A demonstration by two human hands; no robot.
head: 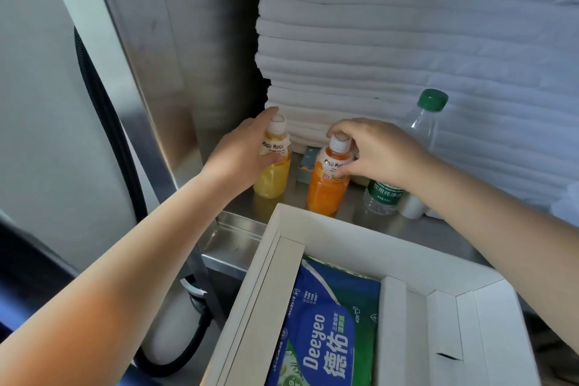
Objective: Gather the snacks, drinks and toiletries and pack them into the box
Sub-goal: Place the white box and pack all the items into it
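Box: white cardboard box [344, 235], open on top, nearest to the person, its far wall just in front of the bottles
Already packed: one blue and green soft pack of wipes [326, 332], lying flat in the left compartment of the box
Shelf: bare steel shelf [232, 244], it carries the drinks behind the box
Right hand: the right hand [379, 150] comes from the right side, with fingers curled round the white cap and neck of the orange plastic juice bottle [326, 191]
Left hand: the left hand [244, 153] comes from the left side, wrapped round the shoulder and label of the yellow plastic juice bottle [272, 182]
Key relation: both juice bottles stand upright, long axis vertical; the box opening lies toward the person from both grips; I judge the orange bottle has the shorter way, as it stands just beside the far wall
Count of drinks: two juice bottles, one clear water bottle with green cap [383, 196], not held, behind the right wrist
Other small things: one small teal carton [307, 166] between the juice bottles, further back; one small white thing beside the water bottle, too hidden to name
Farthest: stack of folded white towels [407, 41] behind all
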